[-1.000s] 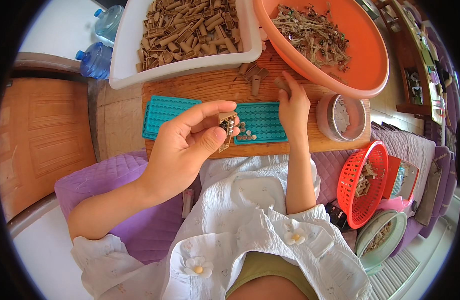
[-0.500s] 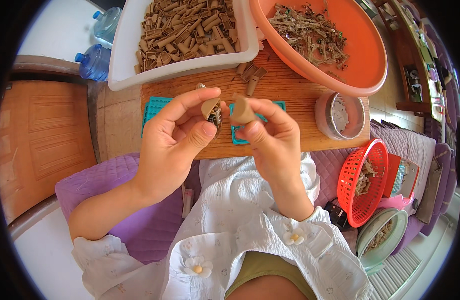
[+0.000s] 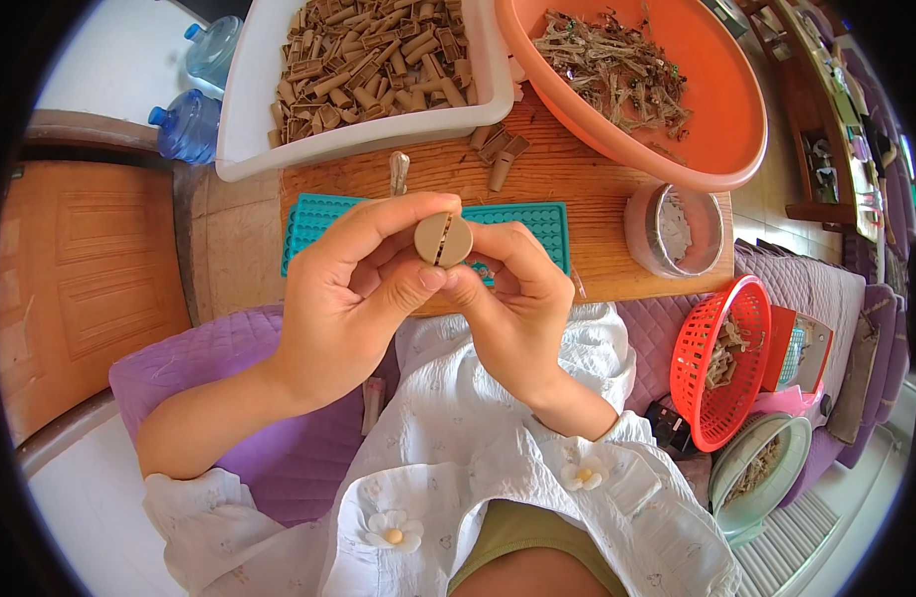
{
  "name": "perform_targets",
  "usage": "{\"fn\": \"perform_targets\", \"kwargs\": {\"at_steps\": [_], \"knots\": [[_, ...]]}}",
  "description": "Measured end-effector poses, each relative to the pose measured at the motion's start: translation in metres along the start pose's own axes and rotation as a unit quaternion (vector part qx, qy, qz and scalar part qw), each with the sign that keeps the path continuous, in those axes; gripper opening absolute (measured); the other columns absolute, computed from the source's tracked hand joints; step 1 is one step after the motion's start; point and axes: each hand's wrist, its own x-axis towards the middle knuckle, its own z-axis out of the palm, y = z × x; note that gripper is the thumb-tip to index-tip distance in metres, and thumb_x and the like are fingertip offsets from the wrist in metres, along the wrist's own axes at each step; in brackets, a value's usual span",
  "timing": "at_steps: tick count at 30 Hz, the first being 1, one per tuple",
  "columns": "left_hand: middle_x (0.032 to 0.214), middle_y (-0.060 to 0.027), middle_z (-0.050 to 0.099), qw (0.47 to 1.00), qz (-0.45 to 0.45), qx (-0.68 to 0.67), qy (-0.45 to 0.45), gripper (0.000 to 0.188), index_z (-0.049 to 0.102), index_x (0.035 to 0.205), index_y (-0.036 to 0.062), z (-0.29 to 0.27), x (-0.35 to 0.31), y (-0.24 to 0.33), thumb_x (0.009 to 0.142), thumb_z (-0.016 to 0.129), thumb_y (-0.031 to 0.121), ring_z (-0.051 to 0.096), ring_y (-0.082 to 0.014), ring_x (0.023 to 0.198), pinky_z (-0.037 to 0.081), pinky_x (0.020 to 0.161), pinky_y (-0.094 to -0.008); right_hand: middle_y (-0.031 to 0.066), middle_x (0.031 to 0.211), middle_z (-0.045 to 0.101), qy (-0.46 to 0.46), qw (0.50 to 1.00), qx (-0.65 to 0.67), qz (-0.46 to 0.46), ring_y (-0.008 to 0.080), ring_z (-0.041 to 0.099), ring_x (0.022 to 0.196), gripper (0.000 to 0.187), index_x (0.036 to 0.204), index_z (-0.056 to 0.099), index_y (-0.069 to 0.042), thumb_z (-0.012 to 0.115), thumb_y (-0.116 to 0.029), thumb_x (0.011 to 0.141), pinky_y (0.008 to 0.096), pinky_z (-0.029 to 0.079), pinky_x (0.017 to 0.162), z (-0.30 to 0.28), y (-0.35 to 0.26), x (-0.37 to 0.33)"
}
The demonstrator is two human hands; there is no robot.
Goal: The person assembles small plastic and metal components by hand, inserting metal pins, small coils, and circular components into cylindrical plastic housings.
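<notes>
Between my two hands, over the front of the wooden table, is a tan half-shell casing (image 3: 431,239) with its matching half-shell (image 3: 458,243) against it. Their flat ends form a round disc, split by a narrow dark gap with something metallic inside. My left hand (image 3: 338,284) pinches the left half with thumb and forefinger. The right half sits in the thumb and fingers of my right hand (image 3: 517,298). Both thumbs meet below the disc; the casing's far length is hidden. Beneath my hands lies a teal tray (image 3: 542,227) with rows of round dimples.
A white bin (image 3: 368,142) of tan shells stands at the back, beside an orange basin (image 3: 741,129) of tangled wire strands. Loose shells (image 3: 502,157) and a shiny metal piece (image 3: 399,171) lie on the table (image 3: 587,239). A clear tub (image 3: 649,239) stands right; a red basket (image 3: 689,368) sits beyond.
My right hand has moved left and brought its half-shell against the one in my left hand. The casing's round end now faces up, and its inside wiring is mostly covered.
</notes>
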Motion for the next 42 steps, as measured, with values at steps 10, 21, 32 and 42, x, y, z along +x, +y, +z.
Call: {"fn": "perform_targets", "kwargs": {"at_steps": [10, 21, 32, 42], "knots": [[0.092, -0.0126, 0.058, 0.965, 0.157, 0.21, -0.008, 0.032, 0.05, 0.1, -0.0014, -0.001, 0.001, -0.004, 0.079, 0.056, 0.023, 0.058, -0.0199, 0.085, 0.046, 0.072, -0.0269, 0.0091, 0.074, 0.052, -0.089, 0.996, -0.009, 0.002, 0.0207, 0.054, 0.065, 0.02, 0.087, 0.052, -0.001, 0.062, -0.005, 0.071, 0.0285, 0.043, 0.055, 0.017, 0.003, -0.008], [0.09, -0.0151, 0.055, 0.938, 0.205, 0.269, -0.07, 0.035, 0.049, 0.096, -0.0004, 0.001, -0.004, -0.008, 0.081, 0.052, 0.032, 0.056, -0.0269, 0.079, 0.046, 0.069, -0.0305, 0.011, 0.076, 0.055, -0.153, 0.986, -0.023, -0.063, 0.0278, 0.055, 0.069, 0.013, 0.085, 0.053, -0.002, 0.055, -0.012, 0.076, 0.0329, 0.045, 0.057, 0.021, 0.015, -0.026], [0.085, -0.0087, 0.052, 0.998, 0.006, 0.028, -0.054, 0.039, 0.042, 0.104, 0.0022, 0.006, -0.008, 0.005, 0.083, 0.048, 0.035, 0.052, -0.0136, 0.078, 0.044, 0.068, -0.0247, 0.0089, 0.071, 0.056, -0.017, 0.956, -0.273, 0.108, 0.0167, 0.055, 0.064, 0.018, 0.092, 0.056, -0.001, 0.056, -0.004, 0.074, 0.0265, 0.044, 0.06, -0.14, -0.01, 0.024], [0.067, -0.0051, 0.05, 0.949, 0.034, 0.273, -0.153, 0.032, 0.047, 0.091, 0.0042, 0.005, -0.01, 0.009, 0.078, 0.058, 0.031, 0.048, -0.0133, 0.055, 0.039, 0.049, -0.0235, 0.0153, 0.085, 0.057, -0.096, 0.782, -0.611, 0.075, 0.0313, 0.055, 0.077, 0.021, 0.086, 0.056, 0.0, 0.06, -0.005, 0.066, 0.0377, 0.043, 0.068, -0.227, 0.026, 0.058]]}}
